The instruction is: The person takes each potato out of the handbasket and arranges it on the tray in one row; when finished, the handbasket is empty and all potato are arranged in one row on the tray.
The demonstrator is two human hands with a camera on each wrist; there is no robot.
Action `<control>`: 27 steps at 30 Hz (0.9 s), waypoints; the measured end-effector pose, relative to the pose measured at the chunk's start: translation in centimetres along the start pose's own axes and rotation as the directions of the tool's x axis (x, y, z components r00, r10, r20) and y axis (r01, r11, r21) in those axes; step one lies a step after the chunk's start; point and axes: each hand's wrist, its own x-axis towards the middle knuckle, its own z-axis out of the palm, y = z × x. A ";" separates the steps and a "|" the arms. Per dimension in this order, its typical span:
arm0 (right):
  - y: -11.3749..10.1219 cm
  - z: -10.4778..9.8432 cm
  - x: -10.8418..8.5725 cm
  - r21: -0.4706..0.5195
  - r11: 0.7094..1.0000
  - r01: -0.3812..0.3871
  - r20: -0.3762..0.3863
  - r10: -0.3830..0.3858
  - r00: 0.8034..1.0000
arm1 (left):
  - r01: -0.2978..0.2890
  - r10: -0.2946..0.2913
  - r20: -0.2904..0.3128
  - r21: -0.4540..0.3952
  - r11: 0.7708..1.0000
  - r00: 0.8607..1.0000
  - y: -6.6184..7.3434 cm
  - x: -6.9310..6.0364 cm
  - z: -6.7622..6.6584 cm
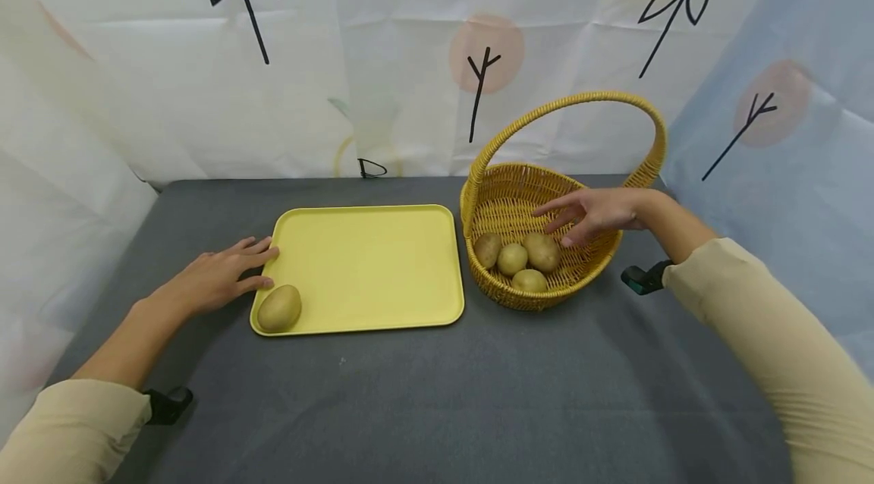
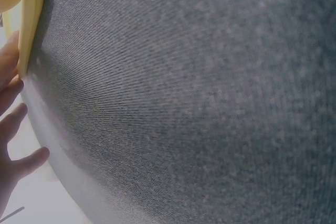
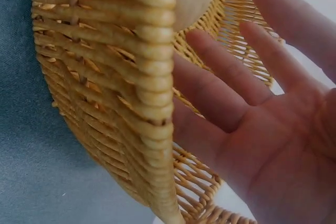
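My left hand [image 1: 217, 277] rests at the left rim of a yellow tray [image 1: 372, 264], its fingers extended over the edge. One potato [image 1: 279, 309] lies in the tray's near left corner, just below my thumb. To the right stands a yellow wicker basket [image 1: 501, 196] with a tall arched handle, holding several potatoes [image 1: 542, 252]. Over the basket's right side reaches my right hand [image 1: 592, 212], fingers spread and nothing in its grasp. In the right wrist view the open palm [image 3: 283, 150] faces the inside of the basket, past its woven rim [image 3: 156, 77].
A dark grey cloth [image 1: 410, 400] covers the table. Behind it hangs a white printed curtain [image 1: 396, 51], and a bluish one [image 1: 785, 188] borders the right side. The basket's handle [image 1: 573, 101] arches above the opening, behind my right hand.
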 end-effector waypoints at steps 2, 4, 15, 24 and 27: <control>0.0 0.0 0.3 -0.011 0.999 -0.030 0.010 0.030 0.999 | 0.000 0.000 -0.001 -0.001 1.000 1.000 0.0 0.0 0.0; -0.1 0.0 0.5 -0.023 0.999 -0.047 0.022 0.047 0.999 | 0.000 0.000 -0.003 -0.001 1.000 1.000 0.0 0.0 0.1; -0.6 0.5 2.2 -0.056 0.994 -0.098 0.085 0.103 0.991 | 0.004 -0.004 -0.005 -0.006 1.000 1.000 -0.1 0.0 0.2; -1.3 1.1 2.9 -0.208 0.974 -0.090 0.054 0.103 0.993 | 0.009 -0.009 -0.010 -0.004 1.000 1.000 0.0 0.0 0.2; -1.5 1.3 3.1 -0.248 0.964 -0.097 0.029 0.107 0.994 | 0.000 0.000 -0.016 -0.002 1.000 1.000 -0.1 -0.1 0.2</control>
